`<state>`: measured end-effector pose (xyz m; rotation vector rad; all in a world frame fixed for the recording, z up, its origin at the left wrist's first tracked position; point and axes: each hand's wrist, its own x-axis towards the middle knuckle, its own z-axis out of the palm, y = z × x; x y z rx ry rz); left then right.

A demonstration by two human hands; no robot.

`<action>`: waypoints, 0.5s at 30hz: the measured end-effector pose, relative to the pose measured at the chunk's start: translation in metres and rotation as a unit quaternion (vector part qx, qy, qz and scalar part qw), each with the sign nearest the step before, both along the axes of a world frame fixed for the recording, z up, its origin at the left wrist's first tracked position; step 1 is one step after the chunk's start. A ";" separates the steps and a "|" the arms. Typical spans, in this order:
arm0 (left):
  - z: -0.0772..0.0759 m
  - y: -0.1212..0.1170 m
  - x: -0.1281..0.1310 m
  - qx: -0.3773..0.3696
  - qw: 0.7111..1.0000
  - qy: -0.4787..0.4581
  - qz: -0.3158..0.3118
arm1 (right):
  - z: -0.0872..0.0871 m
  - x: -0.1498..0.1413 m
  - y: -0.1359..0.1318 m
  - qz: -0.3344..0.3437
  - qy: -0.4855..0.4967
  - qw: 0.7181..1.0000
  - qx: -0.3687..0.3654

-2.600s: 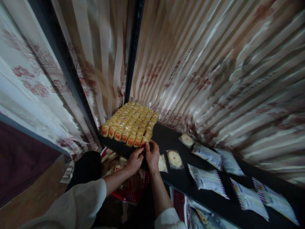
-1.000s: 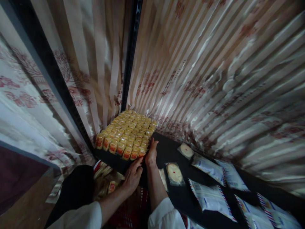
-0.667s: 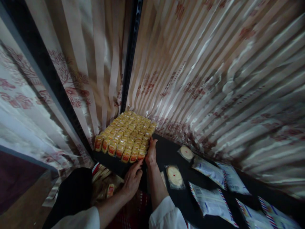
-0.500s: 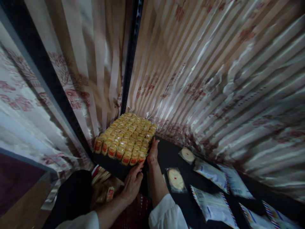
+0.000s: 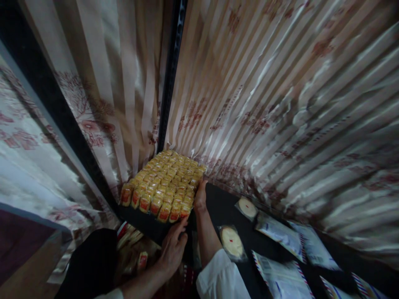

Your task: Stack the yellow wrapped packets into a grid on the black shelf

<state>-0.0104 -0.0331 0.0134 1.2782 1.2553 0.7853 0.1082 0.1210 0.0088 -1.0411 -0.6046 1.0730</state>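
Rows of small yellow-wrapped packets (image 5: pixel 162 182) with red-and-orange labels stand packed into a block at the corner of a black shelf (image 5: pixel 218 195). Against the block's right side lies my right hand (image 5: pixel 200 197), flat with its fingers stretched along the packets. My left hand (image 5: pixel 174 245) reaches to the front right corner of the block, fingers extended, its fingertips at the last packet of the front row. Neither hand grasps a packet. Part of the right hand's fingers is hidden by its own wrist and the packets.
Right of my hands lie two round, pale items in clear wrappers (image 5: pixel 231 242) and several white-and-blue pouches (image 5: pixel 282 274). Below the shelf edge is an opened bag (image 5: pixel 134 245) with a loose packet (image 5: pixel 142 261). A dark metal post (image 5: pixel 171 79) and printed curtains (image 5: pixel 249 83) enclose the corner.
The view has shifted slightly, so the shelf and its goods sit a little lower. Both hands keep nearly the same place against the packet block.
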 end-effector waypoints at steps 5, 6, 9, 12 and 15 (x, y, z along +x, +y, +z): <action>-0.004 0.000 0.001 0.003 1.000 -0.005 0.002 | -0.004 0.007 0.005 0.002 0.011 1.000 -0.012; -0.004 0.000 0.001 0.003 1.000 -0.004 0.000 | -0.005 0.011 0.006 -0.007 0.009 1.000 -0.011; -0.005 0.000 0.002 0.007 1.000 0.004 -0.006 | -0.005 0.019 0.015 -0.037 0.009 0.999 -0.006; -0.006 0.000 0.001 0.018 1.000 0.016 -0.006 | -0.003 0.022 0.025 -0.030 0.022 0.999 -0.016; -0.006 0.000 0.001 0.028 1.000 0.011 -0.006 | -0.001 0.020 0.031 0.011 0.045 0.998 -0.048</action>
